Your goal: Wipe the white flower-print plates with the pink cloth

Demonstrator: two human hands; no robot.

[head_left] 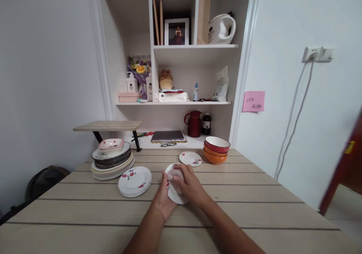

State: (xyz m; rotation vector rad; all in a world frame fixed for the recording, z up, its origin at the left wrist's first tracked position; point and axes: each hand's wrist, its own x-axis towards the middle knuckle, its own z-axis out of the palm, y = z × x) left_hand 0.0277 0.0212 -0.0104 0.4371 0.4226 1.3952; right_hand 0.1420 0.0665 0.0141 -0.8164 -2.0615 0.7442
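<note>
A small white plate with red flowers (pixel 177 198) is held tilted in front of me, above the table. My left hand (pixel 163 201) is closed on its left and lower edge, with the thumb along the rim. Over the plate's face, my right hand (pixel 188 182) has its fingers curled around a crumpled white cloth (pixel 177 174), pressed to the surface. The fingers partly hide it, so whether it is cloth or tissue is unclear. To the left lies a short stack of matching flowered plates (pixel 135 180). A single flowered plate (pixel 190 158) lies just beyond my hands.
Stacked red and orange bowls (pixel 216 150) stand at the back right. At the left, a taller stack of plates (pixel 112 163) carries small pink-and-white bowls (pixel 111 145), near a raised wooden stand (pixel 109 125). Behind are glasses (pixel 168 144), a laptop (pixel 167 135) and a dark red jug (pixel 194 123).
</note>
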